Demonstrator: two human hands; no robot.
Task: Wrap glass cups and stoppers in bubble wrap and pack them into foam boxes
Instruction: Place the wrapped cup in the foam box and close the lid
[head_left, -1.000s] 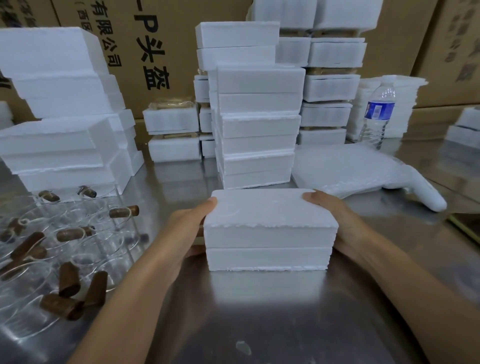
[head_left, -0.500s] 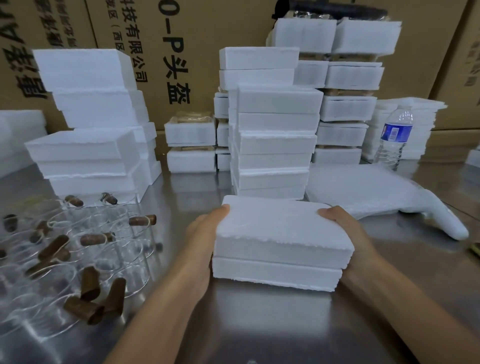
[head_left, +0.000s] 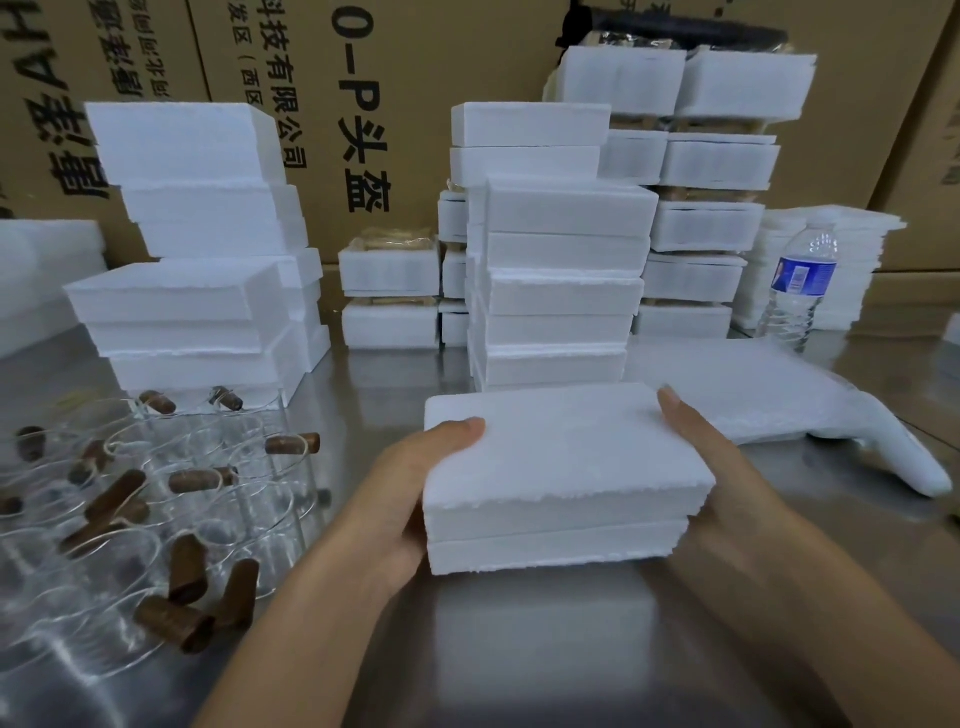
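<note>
Foam box (head_left: 561, 467), lid on, was gripped at both ends: left hand (head_left: 410, 499) and right hand (head_left: 727, 483) clasped it, thumbs on top. Glass cups (head_left: 156, 519) and stoppers (head_left: 291, 444) lay left.

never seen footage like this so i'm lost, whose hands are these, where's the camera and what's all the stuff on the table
There is no machine here. A person works with bare hands, and the one camera sits on their head, looking forward and down. So the arms coming in from the bottom are the wearer's own.

The left hand and right hand grip a closed white foam box by its two ends. I cannot tell whether it rests on the metal table or is just above it.

On the left lie clear glass cups with brown stoppers among them. Behind the box stand stacks of foam boxes. To the right are a sheet of bubble wrap and a water bottle, with cardboard cartons at the back.
</note>
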